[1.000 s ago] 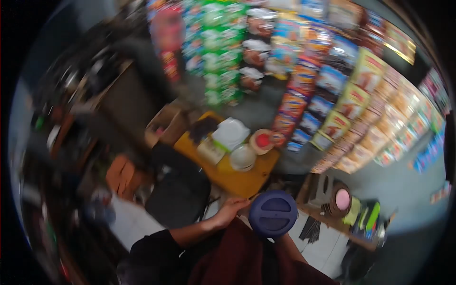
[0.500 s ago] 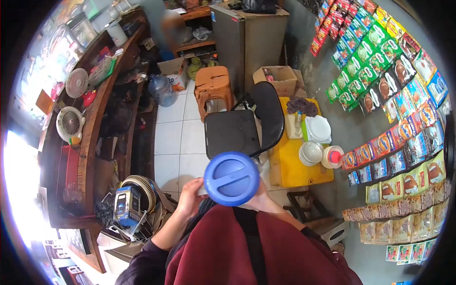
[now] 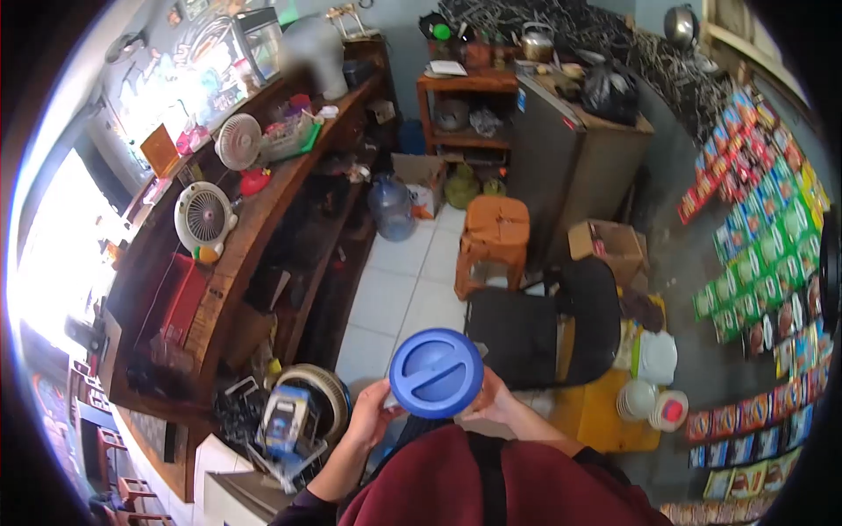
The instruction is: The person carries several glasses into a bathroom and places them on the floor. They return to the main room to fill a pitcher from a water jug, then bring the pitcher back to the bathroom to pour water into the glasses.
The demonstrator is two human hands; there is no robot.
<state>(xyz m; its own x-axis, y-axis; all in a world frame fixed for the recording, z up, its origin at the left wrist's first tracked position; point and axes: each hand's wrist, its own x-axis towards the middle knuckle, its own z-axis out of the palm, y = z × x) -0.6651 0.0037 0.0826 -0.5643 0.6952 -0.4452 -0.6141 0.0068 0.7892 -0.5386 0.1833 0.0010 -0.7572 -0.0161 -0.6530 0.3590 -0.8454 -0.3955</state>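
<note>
The person's left hand (image 3: pixel 373 414) is gripping the left side of a container just under its blue lid (image 3: pixel 436 373), and the right hand (image 3: pixel 496 399) is clasping the opposite side, its fingertips partly hidden. The container is sitting between both hands in front of the chest; the lid is hiding most of its body. The view is turning away from the sachets (image 3: pixel 761 272) towards the counter (image 3: pixel 263 206), while the container is staying in both hands, so the facing is changing rather than the hold.

Beyond the hands, a black chair (image 3: pixel 511 337) is standing by the left edge of a yellow table (image 3: pixel 601 408). Bowls (image 3: pixel 636 400) are resting along that table's right edge. Farther off, an orange stool (image 3: pixel 497 230) is standing on the tiled floor (image 3: pixel 386 298), and a black bag (image 3: pixel 610 95) is lying near the right edge of the fridge (image 3: pixel 548 145) top.
</note>
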